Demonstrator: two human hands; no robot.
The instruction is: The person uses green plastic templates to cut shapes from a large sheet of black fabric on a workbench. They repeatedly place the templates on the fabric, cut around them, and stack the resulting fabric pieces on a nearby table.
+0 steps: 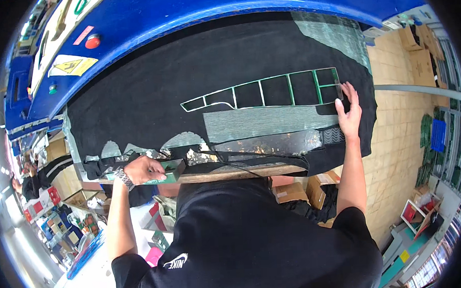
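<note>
- Nearest us, our left hand rests at the wooden front edge of the desk, its grip closed around a small green block-shaped tool.
- Farther out, our right hand reaches with arm extended, fingers spread flat on the right end of a long green-edged cutting frame with barred compartments.
- The frame lies on the black fabric sheet; we judge placement nearly done, pressing left.
</note>
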